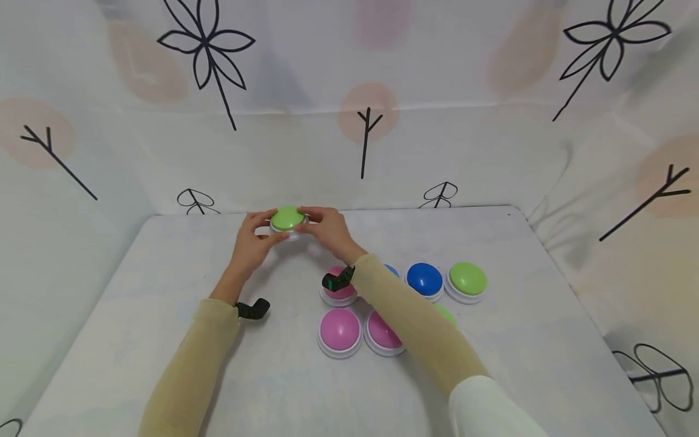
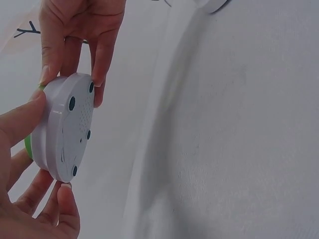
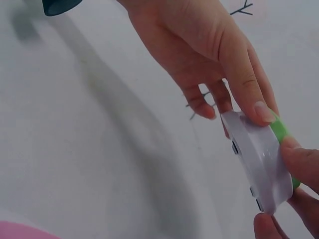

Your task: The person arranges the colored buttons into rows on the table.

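Note:
A push button (image 1: 287,218) with a green dome and white round base is held near the table's far edge, between both hands. My left hand (image 1: 252,244) grips its left side, and my right hand (image 1: 329,230) its right side. In the left wrist view the base (image 2: 75,129) shows its underside, with dark round feet and a patch of small holes. There my left hand (image 2: 37,199) is at the lower left and my right hand (image 2: 84,25) comes down from above. The right wrist view shows the button's white base (image 3: 259,164) edge-on, with thumbs at the rim.
Right of centre on the white table (image 1: 289,388) stand pink buttons (image 1: 340,329), a blue button (image 1: 424,279) and a green button (image 1: 466,279). My right forearm passes over several others and partly hides them. A patterned cloth (image 1: 306,158) hangs behind.

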`<state>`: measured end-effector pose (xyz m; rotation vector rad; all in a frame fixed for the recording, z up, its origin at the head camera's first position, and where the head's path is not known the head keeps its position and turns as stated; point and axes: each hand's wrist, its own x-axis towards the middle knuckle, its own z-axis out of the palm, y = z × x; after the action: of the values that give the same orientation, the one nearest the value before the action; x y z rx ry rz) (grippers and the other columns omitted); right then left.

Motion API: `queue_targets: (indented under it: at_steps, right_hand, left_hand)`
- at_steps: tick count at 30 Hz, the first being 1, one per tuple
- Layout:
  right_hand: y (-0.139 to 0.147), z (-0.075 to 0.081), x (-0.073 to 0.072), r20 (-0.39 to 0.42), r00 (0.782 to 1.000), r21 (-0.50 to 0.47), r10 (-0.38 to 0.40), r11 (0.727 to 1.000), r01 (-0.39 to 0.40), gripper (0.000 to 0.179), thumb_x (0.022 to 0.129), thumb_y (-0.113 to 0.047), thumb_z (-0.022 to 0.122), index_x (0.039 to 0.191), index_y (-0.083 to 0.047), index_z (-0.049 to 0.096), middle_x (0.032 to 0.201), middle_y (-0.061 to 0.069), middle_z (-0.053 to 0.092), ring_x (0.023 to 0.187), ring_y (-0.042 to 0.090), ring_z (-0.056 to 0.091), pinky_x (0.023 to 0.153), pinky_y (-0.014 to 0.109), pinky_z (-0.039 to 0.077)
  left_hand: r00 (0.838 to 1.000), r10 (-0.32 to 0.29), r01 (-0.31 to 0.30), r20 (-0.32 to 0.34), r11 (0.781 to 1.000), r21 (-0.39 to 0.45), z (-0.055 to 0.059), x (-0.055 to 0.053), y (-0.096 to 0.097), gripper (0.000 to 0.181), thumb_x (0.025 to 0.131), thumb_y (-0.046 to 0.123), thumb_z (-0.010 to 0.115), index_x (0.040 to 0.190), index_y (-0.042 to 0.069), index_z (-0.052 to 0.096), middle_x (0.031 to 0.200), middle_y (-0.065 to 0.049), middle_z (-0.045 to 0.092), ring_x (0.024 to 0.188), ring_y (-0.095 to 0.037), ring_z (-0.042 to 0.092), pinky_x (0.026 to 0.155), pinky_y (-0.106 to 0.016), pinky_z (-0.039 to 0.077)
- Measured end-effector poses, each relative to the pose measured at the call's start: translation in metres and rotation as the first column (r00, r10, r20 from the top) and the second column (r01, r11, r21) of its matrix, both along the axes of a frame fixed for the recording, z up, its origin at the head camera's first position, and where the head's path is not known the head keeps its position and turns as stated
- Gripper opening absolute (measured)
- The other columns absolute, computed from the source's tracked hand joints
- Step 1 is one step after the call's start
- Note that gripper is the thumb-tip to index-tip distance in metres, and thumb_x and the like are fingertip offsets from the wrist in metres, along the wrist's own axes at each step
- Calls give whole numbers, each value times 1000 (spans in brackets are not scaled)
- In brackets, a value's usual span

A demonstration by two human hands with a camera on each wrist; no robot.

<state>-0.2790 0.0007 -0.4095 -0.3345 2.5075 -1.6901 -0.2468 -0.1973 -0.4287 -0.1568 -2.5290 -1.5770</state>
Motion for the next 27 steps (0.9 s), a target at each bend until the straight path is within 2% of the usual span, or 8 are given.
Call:
queue_targets:
  at_steps: [12,18,27]
  right_hand:
    - [30,2,15,-44,999,5,-13,1000,13,46,84,-21,82,128,-19,69,133,0,64,125,21,58,98,34,50]
    - [46,5,25,-42,999,24,-17,1000,18,47,86,-22,80,132,-20,67,135,2,62,126,22,56,102,39,47]
    - [71,5,41,-40,998,36,-37,999,39,48,87,-23,80,133,-18,66,135,4,62,126,25,56,100,41,49]
  left_hand:
    - [999,-30,30,-15,999,11,3,12,27,60,86,21,81,141,13,56,133,-7,47,122,-24,46,89,-37,44]
    - [999,-50,50,-9,999,15,3,14,41,60,86,21,80,141,14,56,132,-6,47,121,-23,46,89,-37,45]
    - [995,-94,94,-27,995,15,1,20,62,59,84,23,82,138,15,59,128,-6,49,118,-23,47,87,-38,45]
